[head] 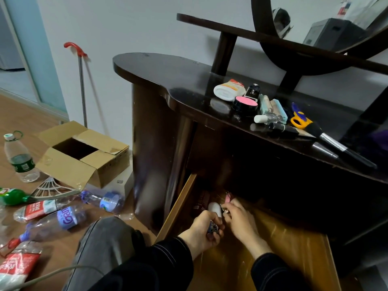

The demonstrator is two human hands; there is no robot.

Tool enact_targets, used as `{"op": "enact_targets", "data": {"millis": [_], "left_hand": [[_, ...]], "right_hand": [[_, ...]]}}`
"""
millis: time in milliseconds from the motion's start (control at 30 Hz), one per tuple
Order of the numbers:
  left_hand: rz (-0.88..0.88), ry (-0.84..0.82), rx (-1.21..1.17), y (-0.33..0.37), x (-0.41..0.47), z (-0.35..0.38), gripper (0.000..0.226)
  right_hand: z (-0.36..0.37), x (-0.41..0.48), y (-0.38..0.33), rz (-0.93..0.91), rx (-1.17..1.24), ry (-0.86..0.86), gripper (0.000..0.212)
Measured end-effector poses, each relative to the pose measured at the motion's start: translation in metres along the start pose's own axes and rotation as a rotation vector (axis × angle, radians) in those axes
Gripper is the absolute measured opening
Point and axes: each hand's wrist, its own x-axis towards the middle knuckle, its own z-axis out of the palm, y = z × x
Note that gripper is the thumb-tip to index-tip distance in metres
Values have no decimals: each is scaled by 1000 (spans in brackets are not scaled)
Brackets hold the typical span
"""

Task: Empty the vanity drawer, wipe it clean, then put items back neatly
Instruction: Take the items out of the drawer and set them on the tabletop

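The wooden vanity drawer (178, 208) is pulled out low at the bottom of the dark vanity (159, 131). My left hand (204, 229) is inside it, fingers curled round a bunch of small binder clips (214, 226). My right hand (239, 219) reaches in beside it and pinches small metal bits next to a white oval object (215, 207). A pink item (227, 198) and a dark tube (201, 201) lie at the drawer's back. On the vanity top lie a white bottle (228, 89), a pink-lidded jar (245, 105), tubes, scissors (300, 118) and makeup brushes (336, 143).
An open cardboard box (84, 154) stands on the wood floor left of the vanity. Several plastic bottles (63, 215) and a white fan (52, 187) lie scattered there. A red-handled mop (81, 80) leans on the wall. A round mirror (315, 28) stands above. My knee (107, 244) is bottom centre.
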Motion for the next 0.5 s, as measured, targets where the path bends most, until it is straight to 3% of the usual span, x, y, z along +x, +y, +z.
{"op": "enact_targets", "data": {"millis": [67, 267, 433, 500], "left_hand": [[-6, 8, 22, 0, 0, 1, 10], [-12, 34, 39, -3, -2, 2, 10], [-16, 38, 48, -3, 0, 2, 8], [-13, 40, 52, -4, -1, 2, 9]], "right_hand": [[2, -8, 4, -29, -26, -53, 33], [-8, -29, 13, 33, -56, -67, 9], [-11, -30, 22, 167, 42, -45, 24], [-10, -28, 19, 199, 128, -19, 39]]}}
